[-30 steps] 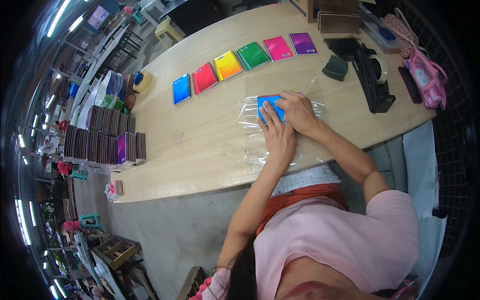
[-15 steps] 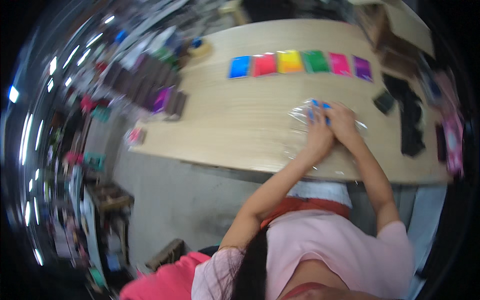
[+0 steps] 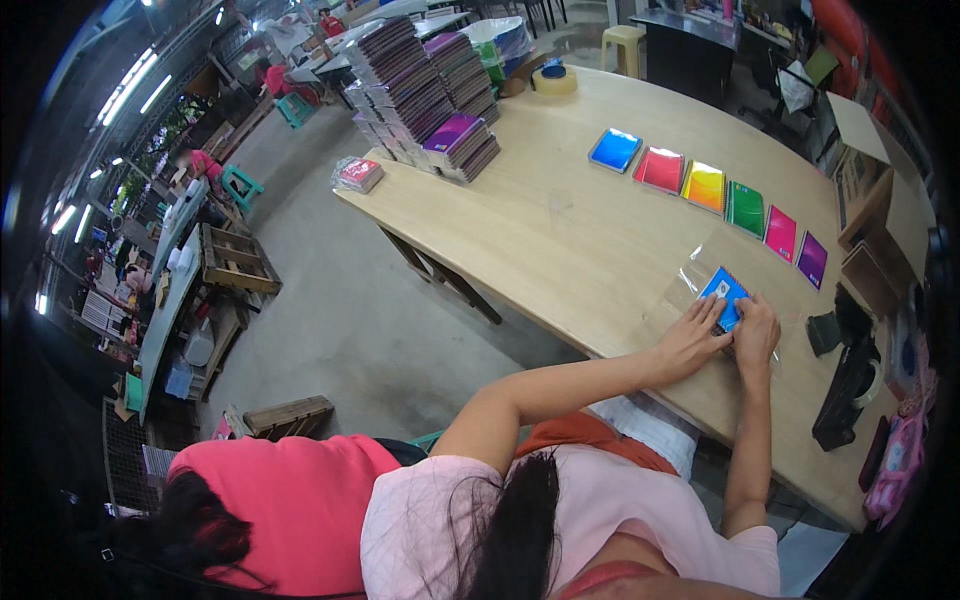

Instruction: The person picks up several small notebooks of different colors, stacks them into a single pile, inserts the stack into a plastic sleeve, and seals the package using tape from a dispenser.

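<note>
- item, in work: one small blue notebook (image 3: 732,287), lying on the near right part of the table (image 3: 540,250), on or within clear film (image 3: 688,282); which of the two cannot be told.
- left hand (image 3: 688,342): fingers outstretched and laid on the cover, clenching nothing.
- right hand (image 3: 757,325): fingers bent at the notebook's right side; whether they pinch film or notebook cannot be told.
- step in hand, as judged: setting the notebook and film against each other. next move, as judged: calls for steadying the cover while a loose film edge is drawn smooth.
- notebook: rectangular, glossy card cover, apparently coil-bound along the far edge.
- film: thin, transparent, creased, catching bright glints, spreading left of the notebook.
- row beyond the hands, far to right: six flat, shiny notebooks, from blue (image 3: 615,149) to purple (image 3: 812,260).
- table: pale wood-grain top, smooth, straight-edged.
- far left: tall notebook stacks (image 3: 388,85), ridged by page edges; a round tape roll (image 3: 554,80), yellowish.
- right: black tape dispenser (image 3: 842,405), long and angular; cardboard box (image 3: 868,205), brown, flaps raised.
</note>
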The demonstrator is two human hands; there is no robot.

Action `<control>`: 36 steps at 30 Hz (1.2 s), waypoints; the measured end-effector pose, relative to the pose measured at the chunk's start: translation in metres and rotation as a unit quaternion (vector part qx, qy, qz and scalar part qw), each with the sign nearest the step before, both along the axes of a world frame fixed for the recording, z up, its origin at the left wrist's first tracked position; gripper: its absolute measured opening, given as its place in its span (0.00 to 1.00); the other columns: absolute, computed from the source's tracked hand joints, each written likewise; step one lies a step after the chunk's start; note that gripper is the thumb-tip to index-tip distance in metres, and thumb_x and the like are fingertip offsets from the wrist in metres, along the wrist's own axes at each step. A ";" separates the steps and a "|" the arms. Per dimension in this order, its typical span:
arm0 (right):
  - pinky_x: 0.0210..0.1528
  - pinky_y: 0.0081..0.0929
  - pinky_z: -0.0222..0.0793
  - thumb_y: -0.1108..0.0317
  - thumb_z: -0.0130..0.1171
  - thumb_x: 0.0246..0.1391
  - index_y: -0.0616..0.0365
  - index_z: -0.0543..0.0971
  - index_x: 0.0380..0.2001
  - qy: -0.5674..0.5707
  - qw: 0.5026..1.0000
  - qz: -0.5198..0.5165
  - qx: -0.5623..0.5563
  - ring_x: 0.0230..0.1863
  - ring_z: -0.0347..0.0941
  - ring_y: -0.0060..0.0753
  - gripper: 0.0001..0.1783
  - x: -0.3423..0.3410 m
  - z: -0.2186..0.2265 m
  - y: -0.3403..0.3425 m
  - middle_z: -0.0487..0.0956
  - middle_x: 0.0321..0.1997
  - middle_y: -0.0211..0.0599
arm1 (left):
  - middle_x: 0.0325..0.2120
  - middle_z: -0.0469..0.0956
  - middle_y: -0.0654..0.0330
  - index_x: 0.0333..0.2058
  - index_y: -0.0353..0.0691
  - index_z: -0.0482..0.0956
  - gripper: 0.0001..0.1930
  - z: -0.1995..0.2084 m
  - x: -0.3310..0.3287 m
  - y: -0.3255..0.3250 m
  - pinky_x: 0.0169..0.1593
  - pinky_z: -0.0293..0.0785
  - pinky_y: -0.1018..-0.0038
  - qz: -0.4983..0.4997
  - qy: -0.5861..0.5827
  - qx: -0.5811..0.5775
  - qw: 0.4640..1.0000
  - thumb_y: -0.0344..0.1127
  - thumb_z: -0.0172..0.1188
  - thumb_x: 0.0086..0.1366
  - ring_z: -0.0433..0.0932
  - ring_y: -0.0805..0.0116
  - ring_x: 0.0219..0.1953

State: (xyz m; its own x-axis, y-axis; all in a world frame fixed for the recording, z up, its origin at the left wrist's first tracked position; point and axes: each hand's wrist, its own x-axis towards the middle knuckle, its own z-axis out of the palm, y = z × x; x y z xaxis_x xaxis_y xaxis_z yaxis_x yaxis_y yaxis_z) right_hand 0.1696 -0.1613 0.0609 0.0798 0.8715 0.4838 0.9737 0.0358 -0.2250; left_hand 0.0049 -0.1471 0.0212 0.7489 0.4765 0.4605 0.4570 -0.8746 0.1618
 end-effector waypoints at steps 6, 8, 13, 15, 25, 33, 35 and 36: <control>0.39 0.45 0.71 0.77 0.56 0.47 0.60 0.84 0.30 0.024 0.999 -0.017 -0.020 0.38 0.76 0.51 0.08 -0.002 0.007 0.002 0.77 0.33 0.45 | 0.60 0.60 0.25 0.49 0.34 0.75 0.19 -0.011 0.030 0.004 0.65 0.56 0.40 0.066 0.062 0.070 0.993 0.36 0.49 0.63 0.61 0.29 0.63; 0.39 0.46 0.70 0.76 0.56 0.47 0.60 0.83 0.29 0.030 0.999 -0.020 -0.020 0.38 0.76 0.52 0.08 -0.002 0.007 0.003 0.77 0.32 0.45 | 0.60 0.61 0.25 0.48 0.31 0.77 0.19 -0.011 0.036 0.006 0.63 0.57 0.38 0.070 0.063 0.075 0.993 0.37 0.49 0.63 0.62 0.28 0.63; 0.36 0.46 0.68 0.76 0.57 0.47 0.62 0.81 0.27 0.045 0.999 -0.020 0.020 0.35 0.75 0.53 0.04 -0.004 0.006 0.003 0.76 0.30 0.45 | 0.61 0.60 0.25 0.51 0.28 0.75 0.23 -0.016 0.045 0.010 0.61 0.59 0.38 0.080 0.078 0.056 0.992 0.38 0.51 0.62 0.62 0.28 0.63; 0.37 0.46 0.69 0.76 0.57 0.46 0.62 0.80 0.26 0.049 0.998 -0.029 0.010 0.35 0.75 0.52 0.04 -0.007 0.006 0.004 0.77 0.31 0.44 | 0.61 0.59 0.25 0.54 0.26 0.73 0.25 -0.016 0.045 0.010 0.61 0.60 0.39 0.102 0.092 0.055 0.989 0.38 0.51 0.63 0.62 0.28 0.63; 0.35 0.45 0.69 0.76 0.58 0.42 0.62 0.79 0.21 0.049 0.998 -0.030 -0.017 0.35 0.75 0.52 0.02 0.001 0.010 0.006 0.77 0.28 0.45 | 0.63 0.59 0.30 0.55 0.33 0.76 0.23 0.004 0.051 0.012 0.63 0.48 0.30 0.091 0.103 -0.005 0.991 0.40 0.49 0.66 0.59 0.32 0.65; 0.58 0.53 0.59 0.75 0.58 0.43 0.59 0.79 0.19 0.024 0.999 -0.009 -0.032 0.34 0.76 0.47 0.03 0.005 0.014 0.011 0.77 0.26 0.41 | 0.59 0.62 0.25 0.52 0.30 0.77 0.22 0.022 0.048 0.010 0.62 0.29 0.21 0.066 0.178 0.055 0.980 0.39 0.47 0.66 0.62 0.26 0.62; 0.63 0.55 0.54 0.75 0.58 0.43 0.59 0.80 0.19 0.025 0.999 -0.009 -0.026 0.33 0.76 0.46 0.04 0.006 0.014 0.011 0.77 0.26 0.40 | 0.60 0.62 0.26 0.52 0.31 0.77 0.22 0.022 0.056 0.008 0.61 0.29 0.21 0.077 0.186 0.046 0.979 0.39 0.47 0.66 0.62 0.26 0.62; 0.65 0.55 0.54 0.74 0.58 0.43 0.59 0.80 0.19 0.032 0.999 -0.006 -0.034 0.34 0.76 0.47 0.04 0.006 0.016 0.012 0.77 0.26 0.40 | 0.61 0.61 0.27 0.52 0.31 0.77 0.22 0.022 0.058 0.007 0.61 0.28 0.20 0.090 0.195 0.036 0.976 0.39 0.47 0.66 0.61 0.26 0.63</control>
State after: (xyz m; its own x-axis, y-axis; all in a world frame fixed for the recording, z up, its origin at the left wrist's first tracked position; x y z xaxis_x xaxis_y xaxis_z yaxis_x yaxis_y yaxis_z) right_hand 0.1756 -0.1494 0.0773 0.1204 0.9006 0.4176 0.9573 0.0060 -0.2891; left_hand 0.0632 -0.1396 0.0428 0.7815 0.5930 0.1938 0.6183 -0.7777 -0.1137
